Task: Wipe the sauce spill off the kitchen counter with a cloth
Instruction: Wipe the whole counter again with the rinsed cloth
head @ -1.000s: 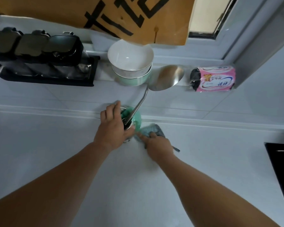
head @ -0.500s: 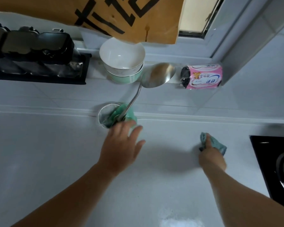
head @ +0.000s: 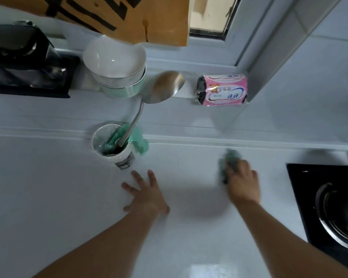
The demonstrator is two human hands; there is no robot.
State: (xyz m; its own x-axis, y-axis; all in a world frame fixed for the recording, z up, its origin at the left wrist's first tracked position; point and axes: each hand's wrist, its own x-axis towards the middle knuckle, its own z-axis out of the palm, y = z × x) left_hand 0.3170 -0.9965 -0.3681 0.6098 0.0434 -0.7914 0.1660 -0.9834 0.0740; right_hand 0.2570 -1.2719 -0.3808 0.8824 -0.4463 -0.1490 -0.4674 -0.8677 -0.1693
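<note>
A pale tabletop (head: 48, 197) fills the lower frame, with a bright glare patch at the bottom centre. Light tiled wall (head: 319, 87) rises behind it. At the top, a window frame (head: 209, 33) sits right of a brown cardboard sheet (head: 159, 21) with black lettering. A narrow ledge (head: 187, 93) runs below. A black stove (head: 329, 207) occupies the right edge.

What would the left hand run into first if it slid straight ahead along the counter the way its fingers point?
Most likely the white cup holding the ladle. The left hand, fingers spread, points up and slightly left toward the cup's base, with only bare counter between. Depth is uncertain; it could pass just right of it.
</note>
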